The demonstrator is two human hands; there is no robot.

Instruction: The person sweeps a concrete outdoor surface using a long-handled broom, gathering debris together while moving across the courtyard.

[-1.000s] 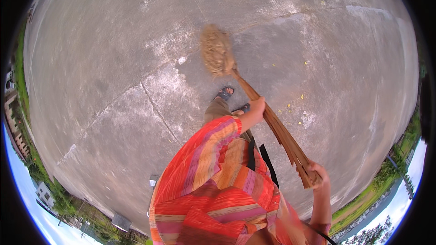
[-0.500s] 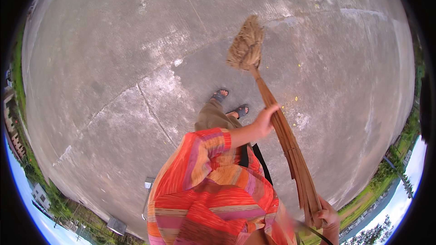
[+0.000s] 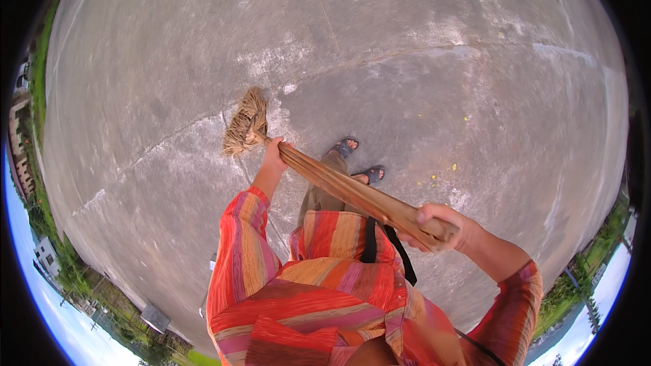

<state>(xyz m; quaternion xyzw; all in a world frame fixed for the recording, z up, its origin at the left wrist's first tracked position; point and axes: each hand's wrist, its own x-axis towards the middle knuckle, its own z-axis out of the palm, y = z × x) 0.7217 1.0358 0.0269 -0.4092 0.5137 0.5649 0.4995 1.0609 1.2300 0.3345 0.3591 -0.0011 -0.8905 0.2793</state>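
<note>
A long broom (image 3: 352, 190) with a brown, stalk-like handle slants across the front of my body. Its frayed straw head (image 3: 247, 122) is at the left, over the concrete; whether it touches the ground I cannot tell. My left hand (image 3: 274, 154) is closed round the handle just behind the straw. At the thick end, lower right, my right hand (image 3: 441, 226) grips the handle, its fingers partly hidden beneath it. Both arms wear striped orange, red and purple sleeves.
Grey concrete floor (image 3: 407, 102) with cracks and pale patches spreads all round. Small yellow bits (image 3: 435, 180) lie right of my sandalled feet (image 3: 371, 175). Along the rim are grass, trees, a white building (image 3: 46, 256) and a grey box-like object (image 3: 155, 318).
The broom has swung from pointing forward to slanting left, its straw head moving left and nearer me. My left hand moved left with it; my right hand rose and came inward.
</note>
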